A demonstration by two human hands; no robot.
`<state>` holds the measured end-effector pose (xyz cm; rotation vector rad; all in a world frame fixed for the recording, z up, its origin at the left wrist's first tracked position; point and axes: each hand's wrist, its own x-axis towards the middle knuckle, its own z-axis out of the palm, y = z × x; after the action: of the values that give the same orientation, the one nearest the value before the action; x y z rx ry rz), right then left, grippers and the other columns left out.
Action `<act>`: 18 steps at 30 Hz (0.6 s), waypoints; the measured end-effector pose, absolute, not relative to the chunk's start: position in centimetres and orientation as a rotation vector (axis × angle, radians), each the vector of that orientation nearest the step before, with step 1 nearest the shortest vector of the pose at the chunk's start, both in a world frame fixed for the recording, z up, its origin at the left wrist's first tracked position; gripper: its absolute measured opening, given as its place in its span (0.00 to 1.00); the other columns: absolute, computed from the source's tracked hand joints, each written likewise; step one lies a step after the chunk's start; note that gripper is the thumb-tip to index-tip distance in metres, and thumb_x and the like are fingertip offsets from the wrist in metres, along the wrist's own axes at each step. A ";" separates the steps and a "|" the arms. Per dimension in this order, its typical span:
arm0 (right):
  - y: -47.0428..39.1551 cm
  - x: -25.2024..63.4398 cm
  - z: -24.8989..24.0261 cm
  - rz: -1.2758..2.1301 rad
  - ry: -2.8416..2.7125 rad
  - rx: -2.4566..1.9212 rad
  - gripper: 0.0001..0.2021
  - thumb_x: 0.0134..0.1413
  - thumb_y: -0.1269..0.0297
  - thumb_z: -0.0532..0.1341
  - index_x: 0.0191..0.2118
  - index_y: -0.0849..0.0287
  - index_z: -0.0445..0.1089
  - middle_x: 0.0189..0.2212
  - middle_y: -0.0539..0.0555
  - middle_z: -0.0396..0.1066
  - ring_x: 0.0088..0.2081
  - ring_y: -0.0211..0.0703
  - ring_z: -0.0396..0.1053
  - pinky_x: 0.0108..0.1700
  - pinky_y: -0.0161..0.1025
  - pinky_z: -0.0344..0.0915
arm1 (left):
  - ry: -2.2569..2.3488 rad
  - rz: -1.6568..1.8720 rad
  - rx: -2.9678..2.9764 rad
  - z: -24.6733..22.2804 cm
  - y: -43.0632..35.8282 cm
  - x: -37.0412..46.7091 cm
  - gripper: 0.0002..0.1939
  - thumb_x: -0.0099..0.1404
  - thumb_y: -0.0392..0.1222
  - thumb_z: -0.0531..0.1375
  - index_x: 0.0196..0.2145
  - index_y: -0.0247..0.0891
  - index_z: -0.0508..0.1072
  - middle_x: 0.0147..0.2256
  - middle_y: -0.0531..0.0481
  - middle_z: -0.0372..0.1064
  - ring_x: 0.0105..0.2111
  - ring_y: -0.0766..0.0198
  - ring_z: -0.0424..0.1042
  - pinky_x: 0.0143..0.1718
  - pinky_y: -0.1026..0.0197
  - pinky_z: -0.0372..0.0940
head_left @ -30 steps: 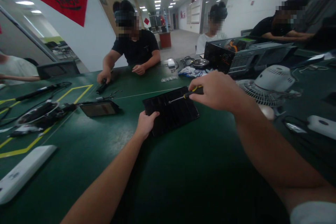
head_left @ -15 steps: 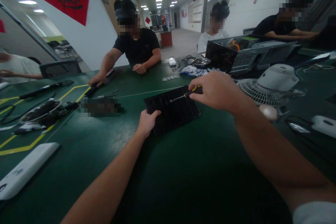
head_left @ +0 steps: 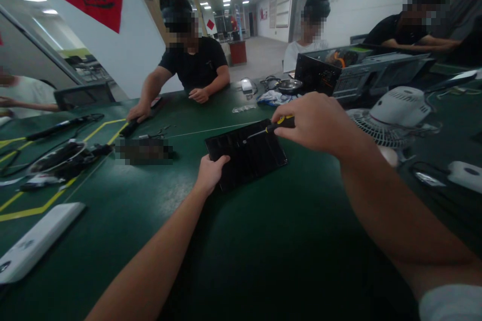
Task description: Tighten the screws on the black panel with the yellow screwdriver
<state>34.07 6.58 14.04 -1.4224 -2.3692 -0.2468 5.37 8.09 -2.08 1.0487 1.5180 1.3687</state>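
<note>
A flat black rectangular panel (head_left: 252, 158) with ridges lies tilted on the green table (head_left: 286, 241) in front of me. My left hand (head_left: 211, 173) grips its left edge, thumb on top and the other fingers hidden beneath. Between the fingers of my right hand (head_left: 312, 123) is a screwdriver (head_left: 280, 123) with a black and yellow handle. Its thin shaft points left and down over the panel, and the tip is close to a small pale spot on it. Whether the tip touches the panel I cannot tell.
A white fan (head_left: 395, 110) and an open computer case (head_left: 361, 75) stand at the right. Cables and dark parts (head_left: 68, 158) lie at the left, near a long white device (head_left: 41, 241). Across the table a person in black (head_left: 196, 65) rests a hand on a dark object.
My right hand has shifted slightly right and up with the screwdriver, whose shaft now lies a little differently over the panel. The left hand keeps its hold. The whole view has moved slightly.
</note>
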 end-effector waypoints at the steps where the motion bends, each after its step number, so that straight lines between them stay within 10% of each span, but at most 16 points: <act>1: 6.5 34.2 14.1 -0.252 -2.359 -1.432 0.14 0.62 0.57 0.67 0.50 0.49 0.87 0.43 0.58 0.85 0.45 0.58 0.79 0.45 0.49 0.66 | 1.512 1.368 1.047 -2.0 8.1 5.4 0.18 0.46 0.46 0.74 0.33 0.37 0.77 0.32 0.45 0.78 0.32 0.53 0.78 0.37 0.53 0.74; 18: 6.5 33.2 13.6 -0.233 -2.420 -1.460 0.15 0.65 0.55 0.65 0.50 0.50 0.87 0.44 0.60 0.85 0.46 0.60 0.79 0.46 0.51 0.67 | 1.496 1.339 1.071 -2.7 8.4 4.8 0.19 0.48 0.48 0.74 0.35 0.36 0.78 0.34 0.45 0.80 0.34 0.52 0.80 0.39 0.53 0.74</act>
<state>33.21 6.49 13.64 -1.4600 -2.4198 -0.2331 4.80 8.41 -2.74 1.0710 1.4965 1.3388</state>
